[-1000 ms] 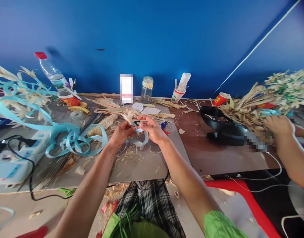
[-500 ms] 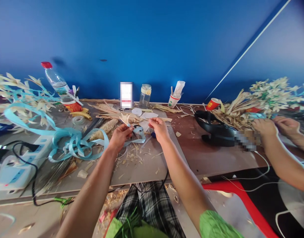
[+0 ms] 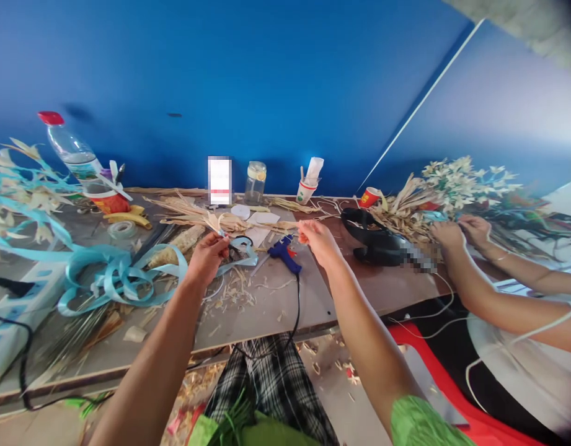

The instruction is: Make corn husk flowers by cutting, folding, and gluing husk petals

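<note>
My left hand (image 3: 209, 253) is closed around a small husk flower (image 3: 219, 224) with a light blue ribbon (image 3: 241, 250) trailing from it, held just above the board. My right hand (image 3: 315, 238) is to the right, fingers pinched together; what they hold is too small to make out. Between the hands a blue glue gun (image 3: 284, 254) lies on the board, its black cord (image 3: 296, 303) running toward me over the edge.
A tangle of blue ribbon (image 3: 113, 275), a tape roll (image 3: 120, 230), a water bottle (image 3: 74, 150), a jar (image 3: 255, 182) and paper cups (image 3: 305, 189) crowd the worktable (image 3: 276, 310). Another person's hands (image 3: 457, 234) work at dried husk flowers (image 3: 447, 186) on the right, beside a black object (image 3: 378, 243).
My hands have moved apart: the right one swung to the right away from the ribbon, uncovering the glue gun. The view has turned to the right.
</note>
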The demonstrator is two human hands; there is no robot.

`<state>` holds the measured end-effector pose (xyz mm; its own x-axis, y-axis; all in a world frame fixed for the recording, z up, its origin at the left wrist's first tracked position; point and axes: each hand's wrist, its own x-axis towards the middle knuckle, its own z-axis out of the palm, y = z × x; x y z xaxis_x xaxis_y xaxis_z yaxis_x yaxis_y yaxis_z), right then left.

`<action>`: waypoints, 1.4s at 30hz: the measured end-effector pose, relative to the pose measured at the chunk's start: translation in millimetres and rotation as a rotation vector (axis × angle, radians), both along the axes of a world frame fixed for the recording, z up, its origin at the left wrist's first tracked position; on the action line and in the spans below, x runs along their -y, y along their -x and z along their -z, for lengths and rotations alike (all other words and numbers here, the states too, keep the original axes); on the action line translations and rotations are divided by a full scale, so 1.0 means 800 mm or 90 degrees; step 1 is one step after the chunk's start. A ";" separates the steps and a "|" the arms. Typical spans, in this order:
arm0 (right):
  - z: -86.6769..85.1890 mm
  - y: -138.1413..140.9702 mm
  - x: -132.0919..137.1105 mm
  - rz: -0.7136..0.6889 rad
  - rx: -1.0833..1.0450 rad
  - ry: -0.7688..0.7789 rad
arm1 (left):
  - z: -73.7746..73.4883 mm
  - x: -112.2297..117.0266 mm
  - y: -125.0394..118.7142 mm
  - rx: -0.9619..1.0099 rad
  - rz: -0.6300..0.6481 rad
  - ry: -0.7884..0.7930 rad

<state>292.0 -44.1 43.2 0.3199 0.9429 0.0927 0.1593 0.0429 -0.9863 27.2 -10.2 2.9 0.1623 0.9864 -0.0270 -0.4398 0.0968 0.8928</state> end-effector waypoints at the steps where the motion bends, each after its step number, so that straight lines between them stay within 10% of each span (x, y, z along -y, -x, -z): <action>1: 0.003 -0.001 0.005 -0.015 0.030 0.012 | -0.001 0.000 0.000 0.005 -0.004 0.002; 25: 0.026 0.091 -0.021 -0.141 0.448 -0.017 | -0.004 -0.004 0.004 0.019 -0.224 -0.019; 42: 0.027 0.146 -0.061 -0.273 0.728 0.095 | -0.022 0.008 0.002 0.078 -0.151 -0.020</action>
